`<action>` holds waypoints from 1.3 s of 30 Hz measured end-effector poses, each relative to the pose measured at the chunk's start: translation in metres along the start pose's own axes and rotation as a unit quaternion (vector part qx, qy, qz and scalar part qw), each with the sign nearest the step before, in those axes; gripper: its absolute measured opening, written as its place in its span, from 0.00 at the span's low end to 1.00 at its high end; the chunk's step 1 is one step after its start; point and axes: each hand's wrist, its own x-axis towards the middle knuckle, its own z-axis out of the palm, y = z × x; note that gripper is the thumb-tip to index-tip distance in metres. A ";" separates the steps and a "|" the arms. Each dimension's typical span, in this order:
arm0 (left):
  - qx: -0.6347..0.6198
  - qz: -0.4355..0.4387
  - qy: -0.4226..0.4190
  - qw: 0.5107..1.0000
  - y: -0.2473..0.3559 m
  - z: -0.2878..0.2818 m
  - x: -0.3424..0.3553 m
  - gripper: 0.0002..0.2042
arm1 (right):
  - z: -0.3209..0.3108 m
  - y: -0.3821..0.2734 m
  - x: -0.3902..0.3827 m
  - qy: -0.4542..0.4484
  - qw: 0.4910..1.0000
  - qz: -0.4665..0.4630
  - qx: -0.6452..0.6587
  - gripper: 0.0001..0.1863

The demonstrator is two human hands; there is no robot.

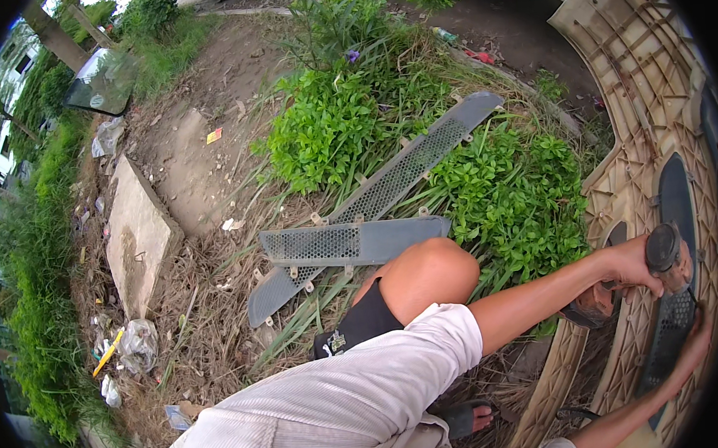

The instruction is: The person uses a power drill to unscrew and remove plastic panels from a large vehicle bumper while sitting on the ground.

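My left hand (628, 266) is closed round a worn power tool (669, 246) with a dark round end and a dull orange-brown body; its exact kind is unclear. The tool is against a large beige ribbed plastic panel (614, 65), which looks like the back of a vehicle bumper. A dark grey mesh grille (673, 194) lies along this panel, under and beside the tool. Lower down, my right hand (701, 329) is at the grille close to the tool, its fingers mostly hidden. Two loose grey mesh grilles (401, 167) lie crossed on the ground beyond my bent knee.
Leafy green plants (507, 197) grow between the loose grilles and the beige panel. A flat pale slab (139, 231) lies at left, with plastic litter (139, 346) and a yellow stick-like item (108, 352) near it. A glass pane (101, 82) leans by a tree trunk.
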 end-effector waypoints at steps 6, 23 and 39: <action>0.066 -0.141 0.066 0.986 -0.014 0.006 0.019 0.17 | -0.001 -0.141 -0.057 0.124 0.953 -0.038 -0.274 0.14; -0.229 0.024 -0.126 0.965 0.023 -0.079 -0.020 0.33 | -0.046 -0.311 -0.075 0.060 0.923 -0.341 0.168 0.09; -0.180 -0.030 -0.064 0.981 0.020 -0.063 -0.028 0.27 | 0.020 -0.300 -0.053 0.016 0.693 -0.223 0.685 0.06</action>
